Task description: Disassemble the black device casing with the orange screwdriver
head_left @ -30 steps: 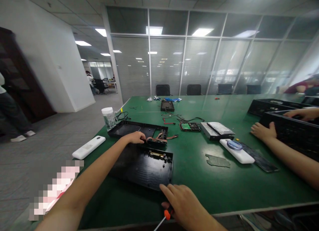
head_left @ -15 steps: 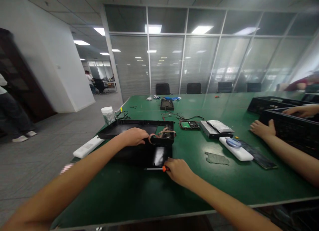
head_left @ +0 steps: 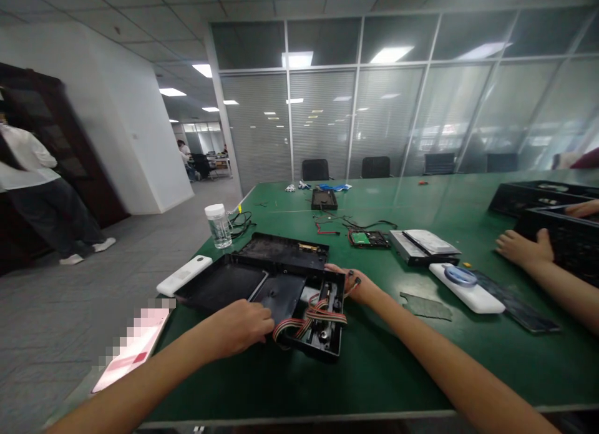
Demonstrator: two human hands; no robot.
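An open black plastic casing point(head_left: 210, 284) lies tilted across the near left part of the green table, another flat black panel point(head_left: 281, 249) behind it. Striped ribbon cables point(head_left: 322, 316) loop over metal parts at its right end. At the front rim, my left hand point(head_left: 246, 325) is closed on the casing, with fingers curled beside the cable loop. My right hand point(head_left: 358, 285) grips the casing's back right corner. Small cable plugs point(head_left: 354, 278) lie against its fingers, which are partly hidden. I cannot make out the orange-handled screwdriver in either hand.
Left of the casing are a white device point(head_left: 185, 275), a pink phone point(head_left: 135, 350) and a lidded clear jar point(head_left: 218, 226). To the right lie a green circuit board point(head_left: 367, 238), a drive box point(head_left: 423, 245) and a grey plate point(head_left: 425, 306). A co-worker's hand point(head_left: 524, 250) holds a black case.
The casing section with the cables has come down toward me and turned. My left hand moved nearer; my right hand went from the screwdriver in front to the casing's far right corner.
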